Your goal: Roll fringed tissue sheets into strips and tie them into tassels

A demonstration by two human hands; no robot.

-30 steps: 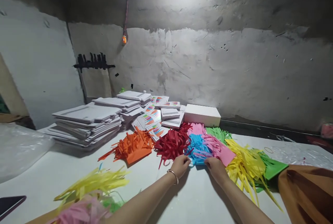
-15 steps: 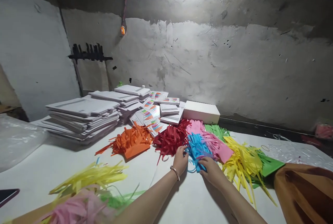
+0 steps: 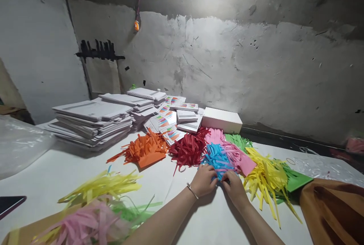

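A blue tissue-paper tassel bundle (image 3: 216,154) lies on the white table, its fringe pointing away from me. My left hand (image 3: 205,179), with a bracelet on its wrist, pinches the near edge of the blue bundle. Close beside it, my right hand (image 3: 231,185) also has its fingers closed on that near edge. The fingertips partly cover the edge. Left of my hands is a dark red fringed bundle (image 3: 188,148), and farther left an orange one (image 3: 146,148). Pink (image 3: 240,159) and yellow (image 3: 265,169) fringed bundles lie to the right.
Stacks of flat white cartons (image 3: 92,123) stand at the left rear. A white box (image 3: 222,120) sits near the wall. Loose pink strips (image 3: 85,220) and yellow strips (image 3: 105,186) lie front left, near a phone (image 3: 11,205). Brown cloth-like material (image 3: 332,211) occupies the right front.
My hands have drawn closer together at the near edge of the blue bundle; the left has slid down and inward. The view has shifted slightly.
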